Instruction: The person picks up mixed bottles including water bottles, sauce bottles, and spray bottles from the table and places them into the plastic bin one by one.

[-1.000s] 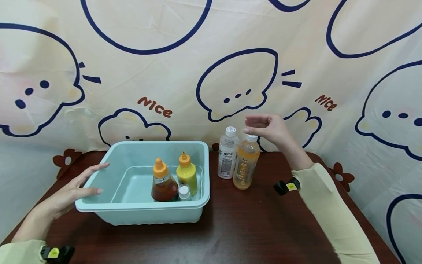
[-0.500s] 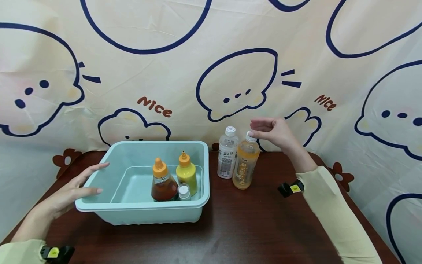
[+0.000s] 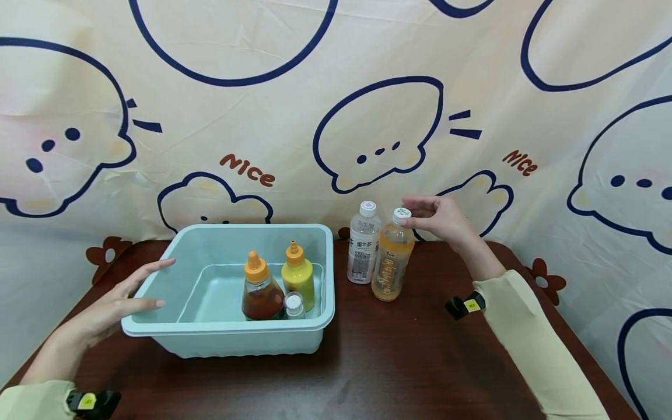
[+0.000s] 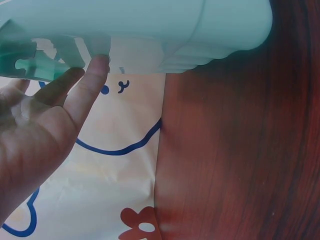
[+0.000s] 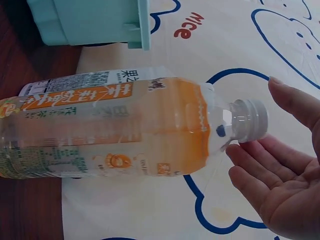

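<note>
In the head view, my left hand (image 3: 107,306) holds the left rim of a pale turquoise plastic basin (image 3: 241,343), with thumb and index finger over the edge. The left wrist view has its other fingers (image 4: 90,92) against the outer wall. My right hand (image 3: 441,219) is around the white cap of a bottle of orange-coloured drink (image 3: 391,259). In the right wrist view, its fingers (image 5: 255,175) are beside the cap, fairly straight, and the thumb stands apart from it. Just left of this bottle is a clear bottle with a white label (image 3: 362,248).
Inside the basin, at its right side, stand a brown sauce bottle with an orange cap (image 3: 262,297), a yellow squeeze bottle (image 3: 299,280) and a small white-capped bottle (image 3: 294,306). A dark wooden table (image 3: 394,361) lies beneath, with a cartoon-printed cloth (image 3: 283,128) behind it.
My right hand has come down from above the orange drink bottle to beside its cap, shifting slightly right. The left hand and basin have stayed in place.
</note>
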Demonstrator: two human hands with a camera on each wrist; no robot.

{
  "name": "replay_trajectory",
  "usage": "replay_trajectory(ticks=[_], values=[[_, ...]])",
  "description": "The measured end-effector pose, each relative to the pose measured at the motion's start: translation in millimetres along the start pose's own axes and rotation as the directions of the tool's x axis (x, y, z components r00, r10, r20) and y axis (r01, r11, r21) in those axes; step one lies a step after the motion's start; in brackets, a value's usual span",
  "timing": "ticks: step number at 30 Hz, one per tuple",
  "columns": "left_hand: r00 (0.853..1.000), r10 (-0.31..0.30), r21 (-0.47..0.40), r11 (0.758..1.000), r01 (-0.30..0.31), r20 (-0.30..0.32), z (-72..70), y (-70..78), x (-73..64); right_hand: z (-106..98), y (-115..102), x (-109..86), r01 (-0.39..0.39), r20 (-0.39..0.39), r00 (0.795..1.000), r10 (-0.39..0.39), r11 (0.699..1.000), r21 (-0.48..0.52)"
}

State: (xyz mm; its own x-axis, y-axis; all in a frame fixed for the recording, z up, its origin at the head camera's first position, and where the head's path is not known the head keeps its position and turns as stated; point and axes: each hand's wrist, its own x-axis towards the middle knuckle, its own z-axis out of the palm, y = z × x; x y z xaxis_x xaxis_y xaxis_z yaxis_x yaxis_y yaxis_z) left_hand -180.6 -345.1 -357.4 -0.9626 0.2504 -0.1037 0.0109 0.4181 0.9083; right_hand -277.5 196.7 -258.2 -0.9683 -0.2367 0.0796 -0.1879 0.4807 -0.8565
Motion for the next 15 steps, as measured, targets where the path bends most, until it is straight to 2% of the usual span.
replay_trajectory(ticks=[15], values=[[1.0,0.0,-0.004,1.0,0.0,-0.009,0.1,0.1,0.3,7.2,6.6,2.4,-0.037,0.024,0.999,0.037,0.999,0.004]])
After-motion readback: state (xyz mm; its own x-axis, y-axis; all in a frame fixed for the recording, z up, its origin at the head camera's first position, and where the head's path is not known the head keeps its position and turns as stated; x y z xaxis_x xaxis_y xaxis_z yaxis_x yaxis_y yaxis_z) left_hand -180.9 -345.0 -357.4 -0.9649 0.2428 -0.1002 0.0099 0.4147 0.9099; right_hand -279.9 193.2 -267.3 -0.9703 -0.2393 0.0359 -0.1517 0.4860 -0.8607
